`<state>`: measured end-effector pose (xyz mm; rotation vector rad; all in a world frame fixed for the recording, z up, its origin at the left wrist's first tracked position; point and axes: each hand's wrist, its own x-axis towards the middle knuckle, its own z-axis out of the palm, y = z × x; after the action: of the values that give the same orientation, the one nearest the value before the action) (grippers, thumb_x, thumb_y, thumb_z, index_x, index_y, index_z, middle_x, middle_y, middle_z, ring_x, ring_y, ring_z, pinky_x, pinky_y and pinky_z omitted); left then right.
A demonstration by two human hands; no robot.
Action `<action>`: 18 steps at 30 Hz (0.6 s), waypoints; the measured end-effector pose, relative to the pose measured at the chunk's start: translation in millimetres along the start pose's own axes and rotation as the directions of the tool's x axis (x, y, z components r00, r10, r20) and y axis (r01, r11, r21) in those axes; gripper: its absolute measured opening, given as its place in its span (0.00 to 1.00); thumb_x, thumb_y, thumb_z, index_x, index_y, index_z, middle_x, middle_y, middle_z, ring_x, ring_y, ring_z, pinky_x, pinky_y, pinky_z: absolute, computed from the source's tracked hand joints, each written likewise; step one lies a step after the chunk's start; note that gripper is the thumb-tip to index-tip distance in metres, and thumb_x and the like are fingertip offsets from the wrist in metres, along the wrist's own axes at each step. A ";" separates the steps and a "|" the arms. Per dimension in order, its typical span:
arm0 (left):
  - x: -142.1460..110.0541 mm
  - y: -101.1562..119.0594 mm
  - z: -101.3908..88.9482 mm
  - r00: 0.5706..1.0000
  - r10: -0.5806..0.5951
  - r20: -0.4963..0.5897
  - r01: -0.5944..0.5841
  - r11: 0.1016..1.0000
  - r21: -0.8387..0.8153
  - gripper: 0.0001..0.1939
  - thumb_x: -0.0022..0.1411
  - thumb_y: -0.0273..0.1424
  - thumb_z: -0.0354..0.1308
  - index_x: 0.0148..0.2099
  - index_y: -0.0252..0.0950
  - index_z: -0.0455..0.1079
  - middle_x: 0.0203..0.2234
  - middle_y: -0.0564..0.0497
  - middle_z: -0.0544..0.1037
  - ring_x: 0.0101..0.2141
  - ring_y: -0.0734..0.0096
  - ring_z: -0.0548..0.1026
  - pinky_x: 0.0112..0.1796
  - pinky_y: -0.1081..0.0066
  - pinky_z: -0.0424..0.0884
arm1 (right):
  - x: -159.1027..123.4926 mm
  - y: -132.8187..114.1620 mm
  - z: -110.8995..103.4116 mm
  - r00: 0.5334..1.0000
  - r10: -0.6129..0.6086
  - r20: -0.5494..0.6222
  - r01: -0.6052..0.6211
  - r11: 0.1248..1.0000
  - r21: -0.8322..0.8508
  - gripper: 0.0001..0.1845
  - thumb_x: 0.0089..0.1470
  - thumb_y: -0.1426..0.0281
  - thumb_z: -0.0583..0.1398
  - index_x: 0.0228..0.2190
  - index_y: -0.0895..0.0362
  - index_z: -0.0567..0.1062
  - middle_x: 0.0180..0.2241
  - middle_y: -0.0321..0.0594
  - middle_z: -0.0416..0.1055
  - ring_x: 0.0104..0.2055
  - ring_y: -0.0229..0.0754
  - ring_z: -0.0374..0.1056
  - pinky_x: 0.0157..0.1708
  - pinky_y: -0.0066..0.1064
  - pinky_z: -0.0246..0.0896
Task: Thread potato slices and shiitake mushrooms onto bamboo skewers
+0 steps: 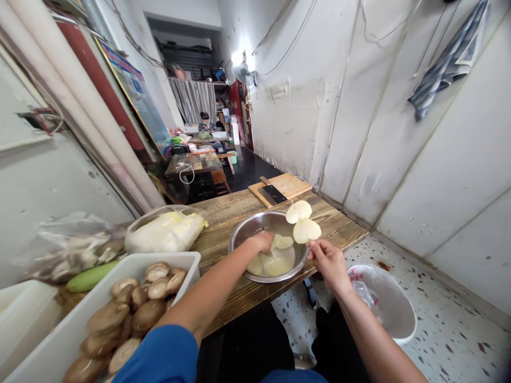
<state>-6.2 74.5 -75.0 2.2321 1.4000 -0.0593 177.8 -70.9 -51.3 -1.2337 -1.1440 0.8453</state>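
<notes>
While white walls [295, 58] flank the wooden table [217, 215], the right hand [328, 259] holds pale slices [306, 231], left hand's [263, 242] grip unclear.

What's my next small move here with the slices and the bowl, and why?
Probably lift a loose slice from the bowl with your left hand: it is dipped in there among pale slices, fingers hidden, while your right hand holds up a thin stick that seems to carry two slices, its tip showing bare beyond the upper one.
</notes>
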 end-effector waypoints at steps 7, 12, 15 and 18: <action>-6.3 11.3 4.1 0.998 0.063 -0.021 -0.061 0.994 0.093 0.23 0.38 0.27 0.68 0.41 0.32 0.71 0.40 0.35 0.75 0.44 0.43 0.71 0.44 0.55 0.65 | -3.9 -6.6 7.0 0.975 0.184 0.122 -0.209 0.945 0.252 0.21 0.44 0.51 0.62 0.25 0.58 0.70 0.13 0.28 0.60 0.11 0.27 0.41 0.11 0.23 0.32; -1.6 24.1 19.7 0.986 0.117 -0.123 -0.118 0.993 -0.003 0.11 0.40 0.24 0.66 0.31 0.33 0.72 0.36 0.37 0.75 0.45 0.43 0.69 0.46 0.53 0.62 | -3.8 -5.5 9.3 0.969 0.203 0.137 -0.234 0.934 0.271 0.22 0.42 0.50 0.63 0.25 0.57 0.69 0.14 0.27 0.61 0.11 0.26 0.41 0.11 0.22 0.32; 3.4 25.2 19.8 0.986 0.142 -0.091 -0.152 0.982 -0.115 0.07 0.45 0.28 0.63 0.20 0.34 0.68 0.21 0.44 0.72 0.34 0.52 0.73 0.39 0.58 0.65 | -4.4 -5.3 6.8 0.968 0.211 0.137 -0.241 0.935 0.261 0.22 0.42 0.50 0.63 0.24 0.57 0.69 0.14 0.27 0.60 0.11 0.26 0.40 0.11 0.22 0.32; 5.0 16.8 10.5 0.983 0.169 -0.072 -0.182 0.954 -0.237 0.13 0.49 0.35 0.61 0.17 0.35 0.67 0.15 0.48 0.68 0.27 0.59 0.72 0.35 0.62 0.65 | -4.8 -5.2 0.6 0.967 0.219 0.133 -0.246 0.940 0.237 0.22 0.42 0.50 0.63 0.22 0.57 0.68 0.13 0.26 0.58 0.11 0.26 0.40 0.11 0.22 0.31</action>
<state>12.9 68.4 -79.1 2.1530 1.1585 0.2199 175.6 -76.1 -47.2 -1.1354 -0.9487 1.2090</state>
